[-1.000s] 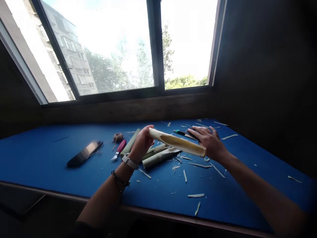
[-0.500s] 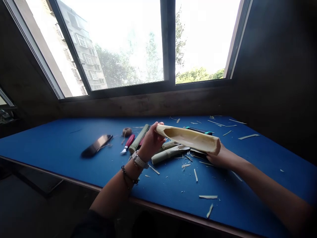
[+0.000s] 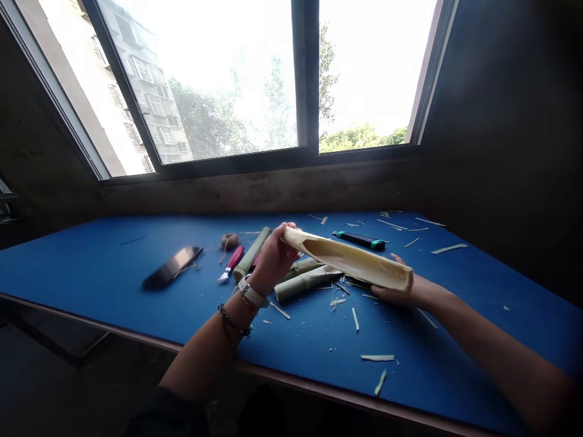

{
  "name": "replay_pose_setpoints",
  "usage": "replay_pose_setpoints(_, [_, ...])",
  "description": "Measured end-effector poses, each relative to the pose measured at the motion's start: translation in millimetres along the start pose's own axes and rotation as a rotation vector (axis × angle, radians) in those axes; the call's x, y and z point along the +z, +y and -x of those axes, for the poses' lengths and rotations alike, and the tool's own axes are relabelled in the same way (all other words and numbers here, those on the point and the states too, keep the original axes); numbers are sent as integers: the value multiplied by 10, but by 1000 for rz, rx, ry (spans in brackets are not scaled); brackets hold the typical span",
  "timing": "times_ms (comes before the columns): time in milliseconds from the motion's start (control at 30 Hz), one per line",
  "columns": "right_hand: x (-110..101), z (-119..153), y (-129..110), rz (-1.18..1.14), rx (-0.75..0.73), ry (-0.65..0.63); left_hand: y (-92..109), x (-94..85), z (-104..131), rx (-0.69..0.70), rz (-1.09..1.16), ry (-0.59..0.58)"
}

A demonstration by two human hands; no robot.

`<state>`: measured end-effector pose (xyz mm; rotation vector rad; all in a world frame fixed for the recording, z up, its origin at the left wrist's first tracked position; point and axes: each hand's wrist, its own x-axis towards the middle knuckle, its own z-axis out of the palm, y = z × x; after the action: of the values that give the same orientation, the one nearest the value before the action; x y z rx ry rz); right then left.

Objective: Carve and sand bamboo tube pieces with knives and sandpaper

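Observation:
A pale, hollowed bamboo piece point(image 3: 355, 258) hangs above the blue table, its open trough facing up and toward me and its right end tilted lower. My left hand point(image 3: 279, 258) grips the narrow left end between thumb and fingers. At the wide right end, my right hand point(image 3: 401, 288) supports the piece from beneath and behind, partly hidden by it; some fingertips show past the far edge. Below lie green bamboo pieces point(image 3: 305, 283), one with a cut end. Behind the held piece rests a black and teal utility knife point(image 3: 362, 240).
The blue table point(image 3: 291, 358) bears scattered shavings point(image 3: 378, 358). Left of my left hand are an upright-lying bamboo length point(image 3: 251, 255), a red-handled knife point(image 3: 232, 263), a twine ball point(image 3: 229, 241) and a dark phone point(image 3: 173, 267). A window stands behind.
The bamboo piece's right end has swung lower and slightly right with my right hand, uncovering more of the utility knife. My left hand still holds the other end. The whole view has shifted slightly.

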<state>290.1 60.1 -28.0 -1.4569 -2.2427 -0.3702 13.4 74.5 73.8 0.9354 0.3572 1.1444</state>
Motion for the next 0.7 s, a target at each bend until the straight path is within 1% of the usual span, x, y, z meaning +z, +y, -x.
replay_pose_setpoints(100, [-115, -11, -68, -15, 12, -130, -5, -47, -32, 18, -32, 20])
replay_pose_setpoints(233, [-278, -71, -150, -8, 104, -172, -13, -114, -85, 86, -74, 2])
replay_pose_setpoints(300, [-375, -112, -176, 23, 179, -162, -21, -144, -108, 126, -107, -3])
replay_pose_setpoints(400, [-498, -153, -186, 54, 269, -30, -36, -189, -136, 200, -195, 30])
replay_pose_setpoints(433, [-523, -157, -182, 61, 274, 10, -40, -205, -144, 231, -230, 47])
replay_pose_setpoints(467, [-538, -157, -174, 66, 261, 17, -43, -223, -152, 265, -263, 65])
replay_pose_setpoints(500, [-548, -153, -165, 66, 232, -22, -45, -241, -160, 295, -289, 81])
replay_pose_setpoints(600, [-582, -141, -153, 18, 151, -248, -41, -290, -181, 347, -324, 136])
replay_pose_setpoints(633, [-609, -141, -163, -27, 140, -267, -40, -302, -186, 360, -333, 156])
replay_pose_setpoints(667, [-646, -143, -183, -86, 136, -229, -41, -311, -190, 370, -346, 174])
replay_pose_setpoints(700, [-689, -147, -214, -153, 136, -135, -46, -316, -193, 377, -361, 191])
